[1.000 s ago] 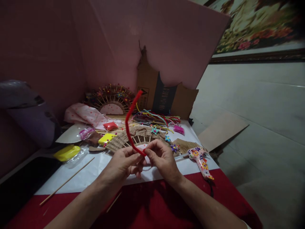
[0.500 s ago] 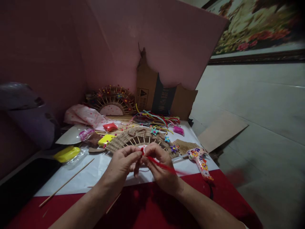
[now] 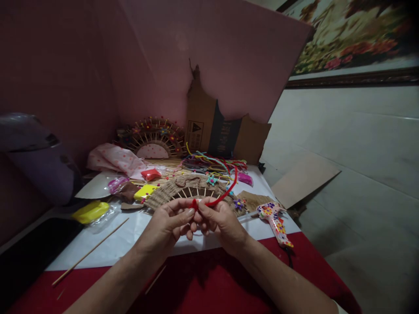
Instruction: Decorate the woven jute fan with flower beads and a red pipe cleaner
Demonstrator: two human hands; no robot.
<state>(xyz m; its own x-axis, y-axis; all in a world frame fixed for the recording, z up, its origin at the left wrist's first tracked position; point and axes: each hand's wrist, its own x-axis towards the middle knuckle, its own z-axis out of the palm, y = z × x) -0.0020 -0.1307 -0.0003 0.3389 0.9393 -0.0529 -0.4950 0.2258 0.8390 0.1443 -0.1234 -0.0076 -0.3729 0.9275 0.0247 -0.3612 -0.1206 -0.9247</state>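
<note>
Between both hands is a red pipe cleaner (image 3: 225,195), bunched into a small folded end at the fingertips. My left hand (image 3: 175,220) pinches that bunched end between thumb and forefinger. My right hand (image 3: 221,220) grips the same pipe cleaner close by, and its long free tail curves up and to the right. Just behind the fingers lies a woven, fan-shaped piece (image 3: 173,187) with stick ribs, partly hidden by the hands. Pipe-cleaner flowers sit on it: a teal one (image 3: 212,179) and a purple one (image 3: 238,203).
A floral glue gun (image 3: 275,222) lies at the right. Loose coloured pipe cleaners (image 3: 209,161) are heaped behind, before torn cardboard (image 3: 203,117). A finished-looking fan (image 3: 153,139) leans at the back. Yellow clay packs (image 3: 91,211) and a thin stick (image 3: 90,252) lie left.
The pipe cleaner's tail has swung from pointing down-right, blurred, to curving upward above my right hand. My right fingers have shifted their grip; my left hand stays nearly in place.
</note>
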